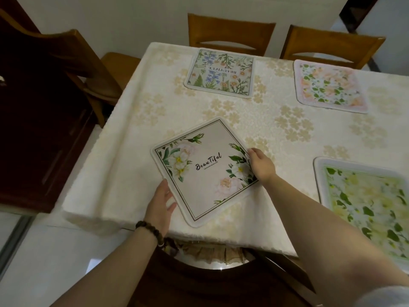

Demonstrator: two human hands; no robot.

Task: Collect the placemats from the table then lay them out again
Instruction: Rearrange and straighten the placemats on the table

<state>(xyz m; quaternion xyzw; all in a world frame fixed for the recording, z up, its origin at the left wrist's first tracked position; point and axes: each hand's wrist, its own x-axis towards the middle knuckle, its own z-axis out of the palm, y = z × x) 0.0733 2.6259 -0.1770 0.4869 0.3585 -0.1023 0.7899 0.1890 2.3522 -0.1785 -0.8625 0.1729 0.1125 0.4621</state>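
A beige placemat (203, 167) printed "Beautiful" with white flowers lies turned like a diamond near the table's front edge. My left hand (160, 204) grips its lower left edge, thumb on top. My right hand (262, 163) holds its right corner. A placemat with blue flowers (221, 73) lies at the far side. A pink-bordered floral placemat (329, 86) lies far right. A green and yellow leafy placemat (365, 207) lies at the near right, partly behind my right forearm.
The table (276, 122) wears a cream cloth with gold flower patterns. Two wooden chairs (230, 32) stand at the far side, one chair (88, 69) at the left end, and a dark chair back (210, 282) right below me. A dark cabinet (33, 129) stands left.
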